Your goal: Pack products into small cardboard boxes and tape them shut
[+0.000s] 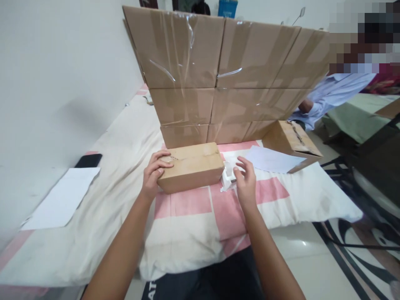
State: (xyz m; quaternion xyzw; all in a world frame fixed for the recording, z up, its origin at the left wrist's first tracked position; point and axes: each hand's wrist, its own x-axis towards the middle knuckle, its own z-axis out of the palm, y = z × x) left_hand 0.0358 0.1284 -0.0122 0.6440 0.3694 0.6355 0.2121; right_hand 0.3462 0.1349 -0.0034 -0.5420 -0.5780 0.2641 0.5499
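A small sealed cardboard box (192, 166) lies on a pink-and-white cloth (187, 216) in front of me. My left hand (153, 174) grips the box's left end, fingers curled over its top edge. My right hand (245, 180) hovers just right of the box with fingers spread and nothing in it. It is beside a small white tape dispenser (227, 177) that stands against the box's right end.
A wall of taped cardboard boxes (218, 75) stands behind. An open box (292, 141) and a white sheet (273, 160) lie at right. Another sheet (62, 198) and a black phone (89, 160) lie at left. Another person's sleeve (331, 98) shows at far right.
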